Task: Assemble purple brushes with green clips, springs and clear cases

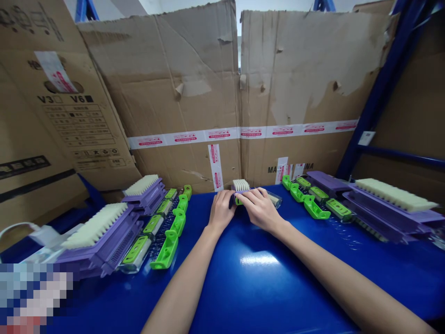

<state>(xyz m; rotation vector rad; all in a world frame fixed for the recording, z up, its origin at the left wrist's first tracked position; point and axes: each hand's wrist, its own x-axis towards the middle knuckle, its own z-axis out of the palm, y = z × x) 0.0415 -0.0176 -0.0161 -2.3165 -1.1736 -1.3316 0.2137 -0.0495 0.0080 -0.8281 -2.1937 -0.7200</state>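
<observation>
At the far middle of the blue table, a small purple plastic piece with a cream ridged sponge (241, 185) on top is between my hands. My left hand (222, 208) grips its left side, fingers curled round it. My right hand (259, 207) closes on the right side, thumb and fingers pressed near a bright green part (238, 200) at the front. Just behind my right hand lies a clear plastic part (274, 200), partly covered by the fingers. My fingers hide most of the held piece.
Purple frames with cream sponges (99, 225) are stacked at left, and more purple frames (382, 208) at right. Green clips (170, 248), green-topped clear pieces (137, 250) and metal springs (160, 236) line both sides. Cardboard sheets (174, 93) wall off the back.
</observation>
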